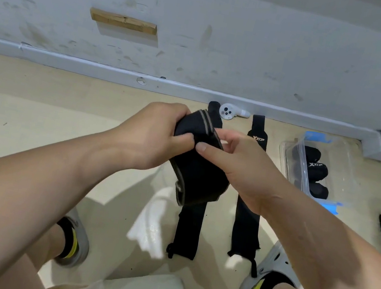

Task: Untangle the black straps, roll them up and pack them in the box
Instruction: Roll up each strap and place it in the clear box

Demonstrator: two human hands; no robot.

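We held a black strap (197, 171) in midair, left of the clear box (350, 157). Our left hand (153, 135) had its grip curled around the strap's upper end, and our right hand (238, 168) pinched it alongside. Rolled straps (312, 168) sat inside the box. Two flat straps (246, 220) lay on the floor left of the box.
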